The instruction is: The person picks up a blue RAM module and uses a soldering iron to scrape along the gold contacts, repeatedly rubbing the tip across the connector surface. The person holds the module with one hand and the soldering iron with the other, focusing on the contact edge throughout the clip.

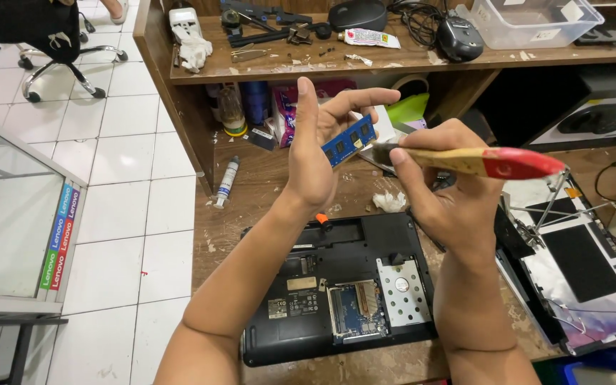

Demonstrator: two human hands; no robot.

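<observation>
Opened laptop [336, 292] on the workbench [251, 207], detached panel [579, 278] to its right, shelf [393, 60] behind.

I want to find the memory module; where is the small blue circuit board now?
The blue circuit board is in the left hand, above the open laptop, beside the brush in the right hand.

Floor [119, 178]: white square tiles, spreading left of the hands, shining under even light.
Workbench [251, 207]: worn brown wood, scuffed and chipped, lying under the hands.
Shelf [408, 60]: raised wooden ledge, running beyond the hands, carrying clutter.
Office chair [65, 64]: chrome wheeled base, standing far left of the hands on the tiles.
Glass cabinet [8, 221]: metal-framed pane with coloured strips, sitting well left of the hands.
</observation>
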